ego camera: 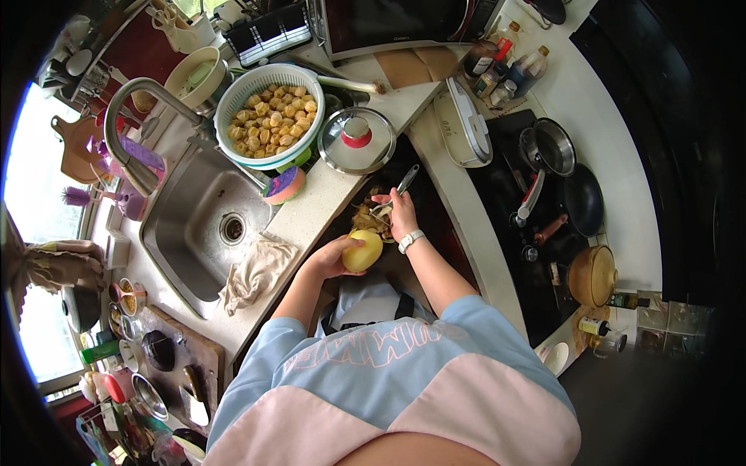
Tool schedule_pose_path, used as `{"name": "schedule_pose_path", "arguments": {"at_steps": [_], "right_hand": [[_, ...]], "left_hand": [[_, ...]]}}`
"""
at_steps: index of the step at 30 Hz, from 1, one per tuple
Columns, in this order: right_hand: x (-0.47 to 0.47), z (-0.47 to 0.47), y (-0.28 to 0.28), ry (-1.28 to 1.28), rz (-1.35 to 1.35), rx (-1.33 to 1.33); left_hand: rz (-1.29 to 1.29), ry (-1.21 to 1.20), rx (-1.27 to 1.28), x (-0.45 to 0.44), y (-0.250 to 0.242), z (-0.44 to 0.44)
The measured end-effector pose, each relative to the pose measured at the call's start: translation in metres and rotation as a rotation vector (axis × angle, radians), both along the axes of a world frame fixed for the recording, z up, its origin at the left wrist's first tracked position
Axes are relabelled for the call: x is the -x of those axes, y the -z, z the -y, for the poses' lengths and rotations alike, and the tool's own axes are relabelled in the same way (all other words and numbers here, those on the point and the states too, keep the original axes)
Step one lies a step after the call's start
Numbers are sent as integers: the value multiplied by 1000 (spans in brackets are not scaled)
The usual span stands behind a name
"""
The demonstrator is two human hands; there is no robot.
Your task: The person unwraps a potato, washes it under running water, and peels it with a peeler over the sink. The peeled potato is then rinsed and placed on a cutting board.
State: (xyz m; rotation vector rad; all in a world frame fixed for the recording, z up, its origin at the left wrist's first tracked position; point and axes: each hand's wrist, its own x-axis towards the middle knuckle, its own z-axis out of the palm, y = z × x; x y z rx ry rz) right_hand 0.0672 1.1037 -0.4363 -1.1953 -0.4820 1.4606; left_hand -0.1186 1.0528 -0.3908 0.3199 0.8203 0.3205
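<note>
A peeled yellow potato (363,251) rests in my left hand (329,257), the thumb lying over its near side. My right hand (403,216) grips a peeler with a metal handle (409,177). Its head points left, just above and apart from the potato. Below both hands lies a heap of brownish peelings (366,220); what holds them is mostly hidden by my hands and the potato.
Left of my hands is a steel sink (180,233) with a cloth (259,271) on its counter edge. A colander of husked fruits (273,119), a glass lid (356,141) and a sponge (284,185) stand beyond. On the right, pans (551,148) sit on a black cooktop (495,137).
</note>
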Motion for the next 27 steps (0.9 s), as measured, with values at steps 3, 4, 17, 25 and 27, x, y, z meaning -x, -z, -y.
{"name": "schedule_pose_path", "arguments": {"at_steps": [3, 4, 17, 25, 27], "right_hand": [[-3, 4, 1, -48, 77, -6], [-3, 5, 2, -51, 98, -24], [-3, 5, -2, -211, 329, -265], [-10, 5, -11, -356, 919, -646], [-12, 7, -13, -420, 891, -609]], "left_hand": [[-10, -32, 16, -2, 7, 1], [-10, -58, 11, -3, 10, 2], [-396, -114, -305, -9, 25, 7], [-682, -37, -659, -17, 37, 0], [-665, -35, -486, -17, 35, 2]]}}
